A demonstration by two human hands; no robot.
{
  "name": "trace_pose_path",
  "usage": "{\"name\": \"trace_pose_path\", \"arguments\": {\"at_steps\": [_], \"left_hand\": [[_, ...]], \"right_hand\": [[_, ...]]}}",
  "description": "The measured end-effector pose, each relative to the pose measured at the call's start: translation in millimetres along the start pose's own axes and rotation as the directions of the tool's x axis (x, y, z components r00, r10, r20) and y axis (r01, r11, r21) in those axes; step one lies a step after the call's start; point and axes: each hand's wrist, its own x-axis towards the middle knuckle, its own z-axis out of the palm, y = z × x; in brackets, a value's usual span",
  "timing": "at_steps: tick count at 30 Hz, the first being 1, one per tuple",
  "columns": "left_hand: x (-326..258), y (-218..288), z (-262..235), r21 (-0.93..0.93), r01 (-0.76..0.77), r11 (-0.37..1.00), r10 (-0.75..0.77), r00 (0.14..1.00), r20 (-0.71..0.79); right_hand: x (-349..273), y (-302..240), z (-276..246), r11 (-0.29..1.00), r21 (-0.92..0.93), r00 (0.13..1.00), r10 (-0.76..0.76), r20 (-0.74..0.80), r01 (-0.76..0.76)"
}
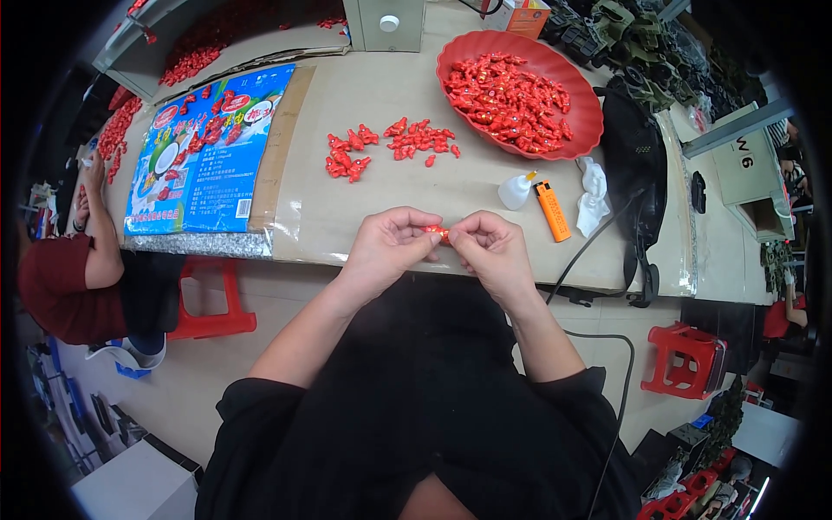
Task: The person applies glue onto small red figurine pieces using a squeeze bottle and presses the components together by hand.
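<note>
Just over the table's near edge, a small glossy red figurine (439,233) is pinched between my two hands. My left hand (387,249) has it by thumb and fingertips on one side, and my right hand (496,253) grips the other end. Fingers cover most of it. Beyond my hands, two loose groups of similar red figurines (348,156) lie on the table. A scalloped red bowl (594,130) at the far right is heaped with many more. Right of my hands are a white squeeze bottle (515,192) with a yellow tip, an orange lighter (553,212) and a crumpled white tissue (593,198).
A blue printed cardboard sheet (195,195) covers the table's left part. A black bag (637,165) with a hanging cable lies at the right edge. Another person's arm (105,227) reaches onto the table at far left, near a red stool (217,299). A grey box (386,26) stands behind.
</note>
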Motion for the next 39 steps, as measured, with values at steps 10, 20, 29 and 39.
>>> {"name": "trace_pose_path", "arguments": {"at_steps": [10, 20, 29, 39], "left_hand": [[2, -3, 0, 0.085, 0.000, 0.996, 0.001, 1.000, -0.015], [4, -9, -1, 0.111, -0.105, 0.988, 0.104, 0.994, 0.014], [3, -5, -1, 0.087, -0.048, 0.995, 0.048, 0.999, 0.003], [4, -5, -4, 0.085, -0.071, 0.994, 0.068, 0.997, 0.036]], "right_hand": [[0, 0, -1, 0.999, -0.035, 1.000, 0.004, 0.002, -0.003], [4, -7, -5, 0.996, 0.012, 0.996, 0.088, -0.028, -0.087], [4, -14, -5, 0.990, -0.035, 0.991, 0.136, -0.001, -0.136], [8, -13, -8, 0.989, -0.023, 0.988, 0.147, 0.045, -0.146]]}}
